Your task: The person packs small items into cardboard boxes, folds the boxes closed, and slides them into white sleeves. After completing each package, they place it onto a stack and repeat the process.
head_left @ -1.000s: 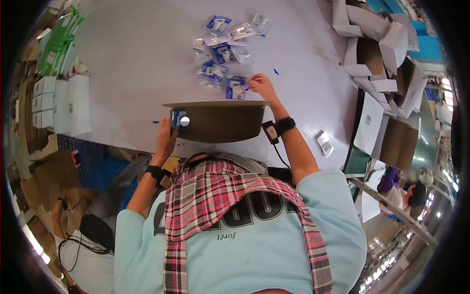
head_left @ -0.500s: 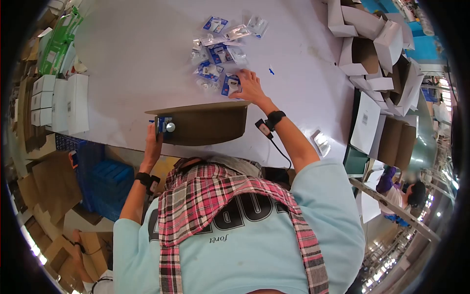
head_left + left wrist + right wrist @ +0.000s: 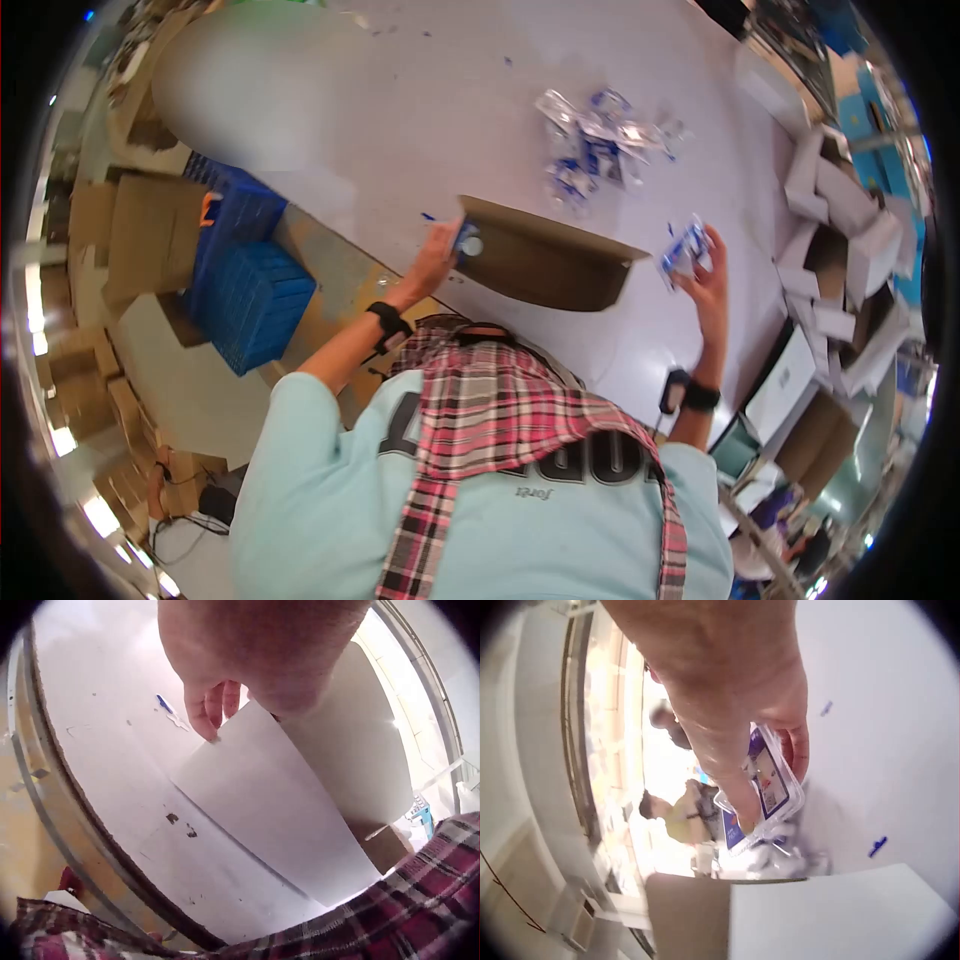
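An open carton (image 3: 550,265), brown inside and white outside, lies near the table's front edge. My left hand (image 3: 432,262) grips its left end, the fingers hooked over the edge of the white wall (image 3: 247,780) in the left wrist view. Inside that end sits a blue-and-clear packet with a round white part (image 3: 472,246). To the right of the carton, my right hand (image 3: 708,283) holds up a clear blister pack (image 3: 685,250) with a blue printed card. The right wrist view shows the thumb pressing the face of the blister pack (image 3: 776,780), with fingers behind it.
Several more blister packs (image 3: 600,150) lie heaped beyond the carton. Small blue scraps (image 3: 877,846) are scattered on the white table (image 3: 440,120). Empty white cartons (image 3: 850,270) pile up at the right. Blue crates (image 3: 255,300) stand off the table at the left.
My right hand has taken the nearest blister pack from beside the heap and moved it to the right of the carton. The head view has turned, shifting the scene. My left hand keeps its grip.
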`<act>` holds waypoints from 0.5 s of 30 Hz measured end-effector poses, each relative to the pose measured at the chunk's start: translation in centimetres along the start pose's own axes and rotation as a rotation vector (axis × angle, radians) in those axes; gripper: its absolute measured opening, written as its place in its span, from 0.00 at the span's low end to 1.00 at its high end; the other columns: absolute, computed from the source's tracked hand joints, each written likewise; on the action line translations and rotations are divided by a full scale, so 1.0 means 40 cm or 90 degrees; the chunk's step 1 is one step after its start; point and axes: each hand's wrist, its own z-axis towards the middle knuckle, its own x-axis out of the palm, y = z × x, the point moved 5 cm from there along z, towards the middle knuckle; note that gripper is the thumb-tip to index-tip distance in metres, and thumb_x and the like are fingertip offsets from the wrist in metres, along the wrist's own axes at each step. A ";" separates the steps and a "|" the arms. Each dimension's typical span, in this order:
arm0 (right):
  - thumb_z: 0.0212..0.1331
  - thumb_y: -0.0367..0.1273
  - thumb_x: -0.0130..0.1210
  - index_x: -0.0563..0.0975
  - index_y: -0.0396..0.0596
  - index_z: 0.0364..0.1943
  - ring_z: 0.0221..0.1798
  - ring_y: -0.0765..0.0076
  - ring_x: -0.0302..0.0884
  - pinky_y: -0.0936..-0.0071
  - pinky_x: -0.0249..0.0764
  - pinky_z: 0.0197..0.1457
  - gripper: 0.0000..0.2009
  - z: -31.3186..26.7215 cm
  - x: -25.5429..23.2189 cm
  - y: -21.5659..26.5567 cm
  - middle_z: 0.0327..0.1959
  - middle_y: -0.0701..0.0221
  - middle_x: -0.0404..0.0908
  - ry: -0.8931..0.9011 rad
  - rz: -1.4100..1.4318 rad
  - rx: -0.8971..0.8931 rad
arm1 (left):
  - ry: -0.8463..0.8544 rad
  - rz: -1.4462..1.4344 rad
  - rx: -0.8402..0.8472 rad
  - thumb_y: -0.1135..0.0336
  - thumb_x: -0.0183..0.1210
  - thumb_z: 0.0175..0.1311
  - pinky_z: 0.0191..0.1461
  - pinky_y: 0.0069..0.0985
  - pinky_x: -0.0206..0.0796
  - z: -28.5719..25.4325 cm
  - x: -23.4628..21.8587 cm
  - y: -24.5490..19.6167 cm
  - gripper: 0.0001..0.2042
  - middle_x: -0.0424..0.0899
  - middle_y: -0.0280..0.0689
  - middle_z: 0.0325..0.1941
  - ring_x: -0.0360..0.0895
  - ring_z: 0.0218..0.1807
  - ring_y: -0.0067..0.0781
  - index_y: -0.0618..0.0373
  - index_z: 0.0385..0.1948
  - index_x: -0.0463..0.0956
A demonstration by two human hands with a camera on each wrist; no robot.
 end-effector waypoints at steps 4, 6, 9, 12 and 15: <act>0.40 0.20 0.64 0.54 0.50 0.65 0.48 0.64 0.76 0.73 0.76 0.48 0.44 -0.040 0.125 0.082 0.52 0.62 0.69 0.184 0.016 0.110 | 0.023 -0.126 -0.024 0.83 0.50 0.50 0.59 0.38 0.59 0.034 0.025 -0.034 0.33 0.65 0.51 0.49 0.65 0.52 0.53 0.58 0.64 0.55; 0.37 0.22 0.66 0.58 0.50 0.64 0.53 0.63 0.70 0.73 0.75 0.50 0.43 -0.034 0.220 0.055 0.54 0.64 0.63 0.260 -0.102 0.024 | 0.018 -0.134 -0.025 0.83 0.50 0.50 0.58 0.38 0.60 0.042 0.036 -0.041 0.33 0.65 0.50 0.48 0.65 0.52 0.53 0.57 0.64 0.55; 0.35 0.29 0.67 0.70 0.45 0.55 0.51 0.58 0.71 0.68 0.72 0.49 0.34 -0.003 0.345 -0.018 0.48 0.60 0.69 0.427 -0.410 0.075 | 0.019 -0.115 -0.035 0.83 0.50 0.51 0.57 0.37 0.61 0.036 0.055 -0.047 0.33 0.65 0.50 0.47 0.65 0.51 0.53 0.57 0.64 0.55; 0.37 0.39 0.68 0.74 0.42 0.51 0.41 0.63 0.77 0.72 0.72 0.47 0.31 0.072 0.411 -0.177 0.39 0.60 0.80 0.592 -0.487 0.141 | 0.018 -0.110 -0.020 0.83 0.50 0.51 0.56 0.37 0.61 0.038 0.071 -0.047 0.32 0.64 0.50 0.47 0.65 0.50 0.53 0.58 0.63 0.55; 0.41 0.44 0.67 0.76 0.42 0.47 0.40 0.68 0.79 0.72 0.75 0.37 0.29 0.132 0.499 -0.279 0.35 0.64 0.81 0.756 -0.547 0.418 | 0.029 -0.138 -0.013 0.83 0.50 0.51 0.56 0.37 0.61 0.032 0.078 -0.050 0.32 0.64 0.51 0.47 0.65 0.50 0.53 0.59 0.63 0.55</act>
